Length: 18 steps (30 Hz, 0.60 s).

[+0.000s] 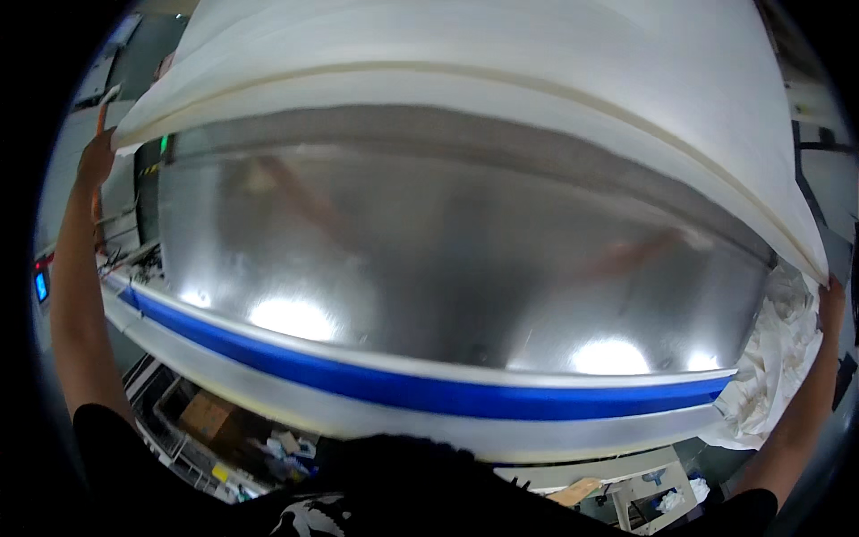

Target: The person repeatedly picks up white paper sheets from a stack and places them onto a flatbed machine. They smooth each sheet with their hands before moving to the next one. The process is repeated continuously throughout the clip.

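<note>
A wide white cloth sheet [501, 45] stretches between my two hands, with a seam or hem band running along its near edge. My left hand [97, 159] is closed on its left corner. Far to the right, my right hand [832, 300] grips the other corner, its fingers partly hidden by the cloth. Beneath and nearer than the cloth lies a shiny metal plate [429, 259], which mirrors my arms and the lights. The sheet covers the far part of the plate.
A blue strip [385, 380] runs along the plate's near edge, above a pale rail [358, 416]. Crumpled white cloth [774, 349] hangs at the right end. Under the near edge are a cardboard box [210, 416] and a white shelf [626, 483]. A small lit display [41, 285] stands far left.
</note>
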### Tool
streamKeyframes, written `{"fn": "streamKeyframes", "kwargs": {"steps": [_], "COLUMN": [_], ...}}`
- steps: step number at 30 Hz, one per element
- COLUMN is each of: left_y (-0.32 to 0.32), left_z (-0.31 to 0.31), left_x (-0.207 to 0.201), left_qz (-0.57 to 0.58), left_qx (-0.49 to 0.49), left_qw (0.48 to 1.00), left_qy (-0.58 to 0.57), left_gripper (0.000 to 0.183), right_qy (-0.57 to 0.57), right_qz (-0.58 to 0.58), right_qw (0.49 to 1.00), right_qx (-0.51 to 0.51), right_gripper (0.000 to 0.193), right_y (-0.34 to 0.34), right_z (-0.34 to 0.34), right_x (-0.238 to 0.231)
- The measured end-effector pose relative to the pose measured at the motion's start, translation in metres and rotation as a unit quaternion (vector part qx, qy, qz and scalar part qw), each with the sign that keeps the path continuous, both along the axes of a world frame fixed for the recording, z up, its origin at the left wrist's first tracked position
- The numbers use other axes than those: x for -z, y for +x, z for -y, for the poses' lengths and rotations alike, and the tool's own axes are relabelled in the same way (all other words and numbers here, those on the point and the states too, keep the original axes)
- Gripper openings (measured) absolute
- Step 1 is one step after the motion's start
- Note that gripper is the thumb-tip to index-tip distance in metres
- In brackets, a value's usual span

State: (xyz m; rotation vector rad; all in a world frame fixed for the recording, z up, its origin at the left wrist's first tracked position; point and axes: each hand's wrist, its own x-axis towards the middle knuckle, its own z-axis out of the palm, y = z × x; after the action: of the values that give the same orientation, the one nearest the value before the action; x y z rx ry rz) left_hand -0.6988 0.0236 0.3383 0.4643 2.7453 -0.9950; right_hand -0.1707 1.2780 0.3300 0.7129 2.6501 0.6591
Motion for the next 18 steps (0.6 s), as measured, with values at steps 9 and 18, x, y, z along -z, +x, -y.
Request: {"fn": "streamKeyframes", "kwargs": {"steps": [9, 18], "left_y": [0.192, 0.346], "left_z": [0.031, 0.058], "left_x": [0.010, 0.071], "left_qz": [0.214, 0.415], "left_qx": [-0.033, -0.122], "left_qw": [0.970, 0.859], "left_qy": [-0.107, -0.275], "left_gripper": [0.032, 0.029], "right_qy": [-0.065, -0.126], "right_qz": [0.203, 0.352], "right_qw": [0.977, 0.927], "right_qx": [0.015, -0.022], "right_gripper": [0.043, 0.025], "right_y": [0.160, 0.257], "right_z": [0.105, 0.246], "right_x": [0.024, 0.050]}}
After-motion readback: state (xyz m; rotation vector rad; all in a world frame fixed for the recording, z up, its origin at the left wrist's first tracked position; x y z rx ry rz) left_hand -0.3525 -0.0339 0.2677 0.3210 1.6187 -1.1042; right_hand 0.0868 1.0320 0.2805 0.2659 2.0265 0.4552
